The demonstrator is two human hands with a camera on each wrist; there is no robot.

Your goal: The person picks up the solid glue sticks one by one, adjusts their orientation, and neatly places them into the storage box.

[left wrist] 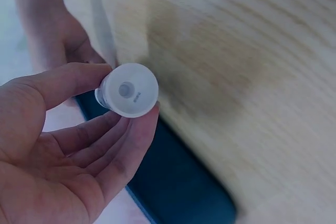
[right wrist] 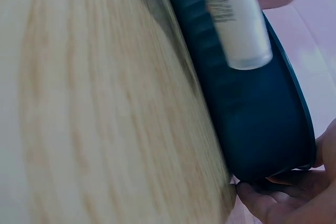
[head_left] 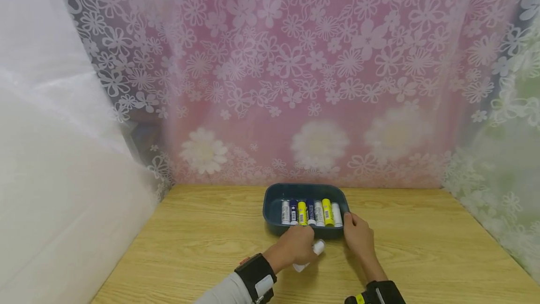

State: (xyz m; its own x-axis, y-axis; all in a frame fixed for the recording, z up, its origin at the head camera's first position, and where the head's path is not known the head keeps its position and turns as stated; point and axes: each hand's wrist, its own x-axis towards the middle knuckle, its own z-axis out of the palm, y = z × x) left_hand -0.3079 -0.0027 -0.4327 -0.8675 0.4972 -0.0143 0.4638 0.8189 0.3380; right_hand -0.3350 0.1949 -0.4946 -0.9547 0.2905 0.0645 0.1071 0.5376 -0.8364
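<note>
My left hand point(head_left: 296, 244) grips a white glue stick point(head_left: 319, 247) just in front of a dark teal bin point(head_left: 333, 232). The glue stick's round white base point(left wrist: 137, 90) faces the camera in the left wrist view, with thumb and fingers around its sides. In the right wrist view, printed text shows on the glue stick point(right wrist: 244, 35), which overlaps the bin's ribbed wall point(right wrist: 252, 124). At the bin's right end, my right hand point(head_left: 360, 238) holds the corner, with thumb and fingers point(right wrist: 262, 200) around it. Inside the bin, white, dark blue and yellow glue sticks point(head_left: 302, 213) lie side by side in a row.
The bin stands on a wood-grain table point(head_left: 202, 247) near its back edge. Behind hangs a pink flowered curtain point(head_left: 312, 83), with a white sheet point(head_left: 63, 177) at the left and a pale flowered sheet point(head_left: 502, 177) at the right.
</note>
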